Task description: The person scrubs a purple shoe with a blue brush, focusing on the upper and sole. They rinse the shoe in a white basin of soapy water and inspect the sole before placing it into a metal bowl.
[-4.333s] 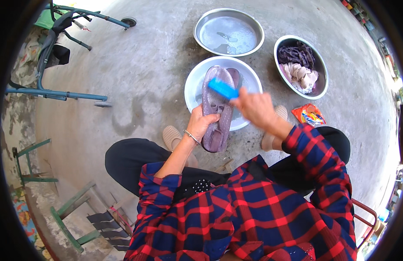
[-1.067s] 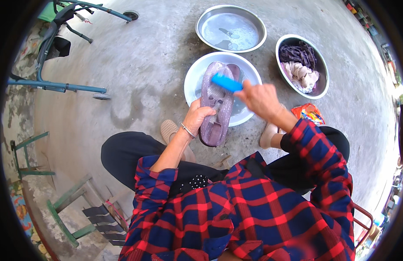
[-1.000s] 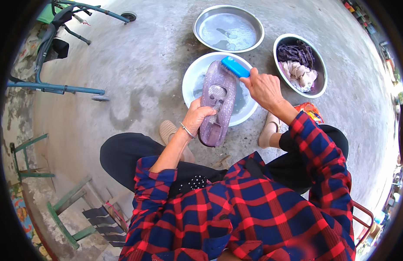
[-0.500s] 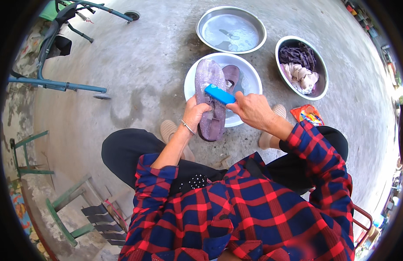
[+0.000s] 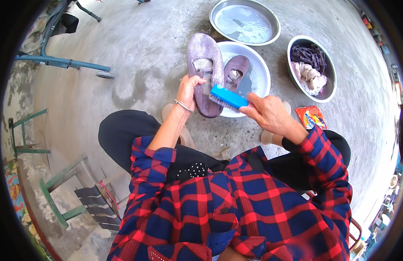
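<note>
R hand [image 5: 269, 114]: fingers closed on blue brush [image 5: 229, 96], bristles at R edge of purple shoe [image 5: 217, 65], heel end. L hand [image 5: 187, 92]: holding shoe by L side, thumb on top, toe pointing away. Orange pkt [image 5: 311, 117] on floor, R. White basin [image 5: 266, 76] behind hands w/ 2nd shoe [image 5: 239, 63] inside. Metal tub [image 5: 331, 89] w/ cloth [image 5: 309, 78] to its R. Metal pan [image 5: 276, 27] w/ water, farthest.

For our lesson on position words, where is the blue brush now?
In the head view, the blue brush is just right of centre, in the right hand, at the edge of the purple shoe the left hand holds.
</note>
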`<action>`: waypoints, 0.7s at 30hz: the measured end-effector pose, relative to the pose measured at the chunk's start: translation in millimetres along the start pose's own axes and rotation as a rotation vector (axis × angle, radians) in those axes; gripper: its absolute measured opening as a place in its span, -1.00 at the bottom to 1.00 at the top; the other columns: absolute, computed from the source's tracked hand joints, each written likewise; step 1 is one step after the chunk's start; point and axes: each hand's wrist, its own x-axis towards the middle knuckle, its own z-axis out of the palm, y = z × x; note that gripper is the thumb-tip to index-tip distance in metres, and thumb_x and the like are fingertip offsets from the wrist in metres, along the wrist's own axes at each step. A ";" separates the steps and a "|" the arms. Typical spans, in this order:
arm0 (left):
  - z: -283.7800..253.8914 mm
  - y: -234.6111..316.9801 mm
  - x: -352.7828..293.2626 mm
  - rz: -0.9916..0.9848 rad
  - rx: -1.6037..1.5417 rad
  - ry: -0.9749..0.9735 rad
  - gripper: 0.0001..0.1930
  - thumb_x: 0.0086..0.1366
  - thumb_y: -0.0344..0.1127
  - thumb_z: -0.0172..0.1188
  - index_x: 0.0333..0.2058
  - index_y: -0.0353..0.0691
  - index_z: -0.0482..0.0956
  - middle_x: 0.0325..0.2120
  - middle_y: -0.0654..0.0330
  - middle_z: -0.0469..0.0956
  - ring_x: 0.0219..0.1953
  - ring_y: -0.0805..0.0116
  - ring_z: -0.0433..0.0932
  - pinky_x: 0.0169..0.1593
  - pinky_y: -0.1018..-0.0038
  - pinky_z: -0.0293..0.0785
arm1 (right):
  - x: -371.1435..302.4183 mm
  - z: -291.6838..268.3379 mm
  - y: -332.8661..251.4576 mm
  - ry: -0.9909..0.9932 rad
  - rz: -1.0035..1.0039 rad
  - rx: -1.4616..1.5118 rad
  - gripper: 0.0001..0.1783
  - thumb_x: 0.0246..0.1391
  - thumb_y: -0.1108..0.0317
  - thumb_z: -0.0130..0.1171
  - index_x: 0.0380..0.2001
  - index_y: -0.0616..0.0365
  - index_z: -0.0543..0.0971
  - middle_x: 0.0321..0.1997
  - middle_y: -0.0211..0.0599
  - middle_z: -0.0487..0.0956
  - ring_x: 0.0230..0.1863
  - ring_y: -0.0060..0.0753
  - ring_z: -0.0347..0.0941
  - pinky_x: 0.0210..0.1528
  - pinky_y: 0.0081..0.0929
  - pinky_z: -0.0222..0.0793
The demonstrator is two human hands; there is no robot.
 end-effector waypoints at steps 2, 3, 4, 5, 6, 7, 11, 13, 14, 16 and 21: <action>0.1 -3.0 2.1 -0.023 -0.053 -0.032 -0.70 0.04 -0.45 0.10 -0.20 -0.40 0.53 -0.31 0.14 0.59 -0.27 0.31 0.59 -0.09 0.40 0.50 | 9.4 -0.7 9.5 0.025 0.042 -0.231 -0.55 0.22 -0.07 0.06 -0.40 0.15 0.40 -0.71 -0.06 0.47 -0.60 0.08 0.49 -0.54 -0.05 0.35; 1.2 -2.8 2.0 -0.034 -0.049 -0.044 -0.70 0.04 -0.45 0.10 -0.20 -0.40 0.53 -0.31 0.13 0.59 -0.27 0.31 0.59 -0.09 0.39 0.51 | 17.2 -2.8 12.9 0.101 0.066 -0.321 -0.56 0.20 -0.05 0.09 -0.38 0.15 0.39 -0.72 -0.11 0.47 -0.62 0.03 0.49 -0.57 -0.08 0.34; 4.0 -4.1 0.4 -0.045 -0.054 -0.054 -0.69 0.04 -0.45 0.10 -0.20 -0.40 0.53 -0.30 0.13 0.59 -0.27 0.30 0.59 -0.08 0.38 0.51 | 24.1 -5.0 17.5 0.175 0.077 -0.379 -0.58 0.19 -0.02 0.12 -0.39 0.17 0.39 -0.71 -0.10 0.48 -0.62 0.05 0.49 -0.58 -0.08 0.34; 8.3 -1.6 0.1 -0.068 -0.040 -0.070 -0.66 0.03 -0.45 0.10 -0.15 -0.40 0.50 -0.27 0.13 0.58 -0.24 0.30 0.58 -0.05 0.37 0.51 | 30.3 -7.9 23.7 0.239 0.085 -0.386 -0.58 0.18 -0.01 0.12 -0.40 0.17 0.39 -0.71 -0.11 0.49 -0.62 0.05 0.49 -0.58 -0.08 0.34; 13.5 -0.3 -1.3 -0.069 -0.052 -0.086 -0.64 0.04 -0.44 0.10 -0.13 -0.39 0.50 -0.25 0.13 0.58 -0.22 0.29 0.58 -0.04 0.36 0.50 | 32.8 -10.1 27.4 0.303 0.092 -0.394 -0.58 0.18 0.00 0.13 -0.40 0.18 0.39 -0.70 -0.11 0.50 -0.62 0.05 0.49 -0.58 -0.08 0.34; 15.6 1.5 -3.9 -0.065 -0.060 -0.094 -0.63 0.05 -0.44 0.11 -0.11 -0.38 0.49 -0.23 0.14 0.58 -0.20 0.29 0.57 -0.02 0.35 0.49 | 33.4 -13.7 27.0 0.322 0.069 -0.321 -0.58 0.18 -0.01 0.14 -0.42 0.17 0.40 -0.68 -0.10 0.50 -0.59 0.07 0.49 -0.56 -0.08 0.34; 8.3 2.5 3.9 -0.108 -0.213 -0.045 -0.61 0.13 -0.34 0.14 -0.04 -0.35 0.48 -0.15 0.10 0.58 -0.15 0.22 0.58 0.02 0.27 0.52 | 15.6 -31.3 2.8 0.126 0.050 0.087 -0.56 0.16 -0.05 0.15 -0.44 0.15 0.42 -0.68 -0.08 0.46 -0.55 0.11 0.48 -0.52 -0.07 0.30; 10.3 8.6 1.2 -0.094 -0.252 -0.066 -0.60 0.15 -0.32 0.15 -0.03 -0.34 0.48 -0.14 0.09 0.58 -0.13 0.21 0.58 0.05 0.26 0.50 | 10.3 -27.5 -2.6 0.006 -0.054 0.032 -0.56 0.16 -0.05 0.14 -0.44 0.14 0.40 -0.70 -0.11 0.45 -0.57 0.09 0.48 -0.52 -0.07 0.31; 12.4 11.4 -0.2 -0.089 -0.268 -0.079 -0.59 0.15 -0.31 0.16 -0.02 -0.34 0.48 -0.13 0.09 0.58 -0.12 0.21 0.57 0.06 0.25 0.49 | 9.8 -20.5 -3.2 -0.021 -0.063 -0.040 -0.56 0.16 -0.04 0.14 -0.43 0.14 0.39 -0.70 -0.12 0.45 -0.58 0.08 0.48 -0.52 -0.07 0.31; 7.9 6.7 -1.2 -0.072 -0.238 -0.077 -0.59 0.14 -0.31 0.17 -0.02 -0.33 0.47 -0.12 0.09 0.56 -0.08 0.22 0.55 0.10 0.26 0.45 | 18.7 -14.5 2.1 0.076 -0.043 -0.190 -0.58 0.16 -0.03 0.14 -0.43 0.14 0.39 -0.70 -0.13 0.46 -0.59 0.06 0.48 -0.54 -0.08 0.31; 22.5 15.3 -10.5 -0.140 -0.290 -0.110 -0.58 0.22 -0.19 0.20 0.00 -0.26 0.46 -0.13 0.13 0.56 -0.08 0.24 0.54 0.10 0.24 0.46 | 29.8 -17.4 9.6 0.231 -0.003 -0.198 -0.58 0.15 -0.04 0.16 -0.41 0.12 0.38 -0.68 -0.14 0.50 -0.59 0.06 0.49 -0.55 -0.06 0.33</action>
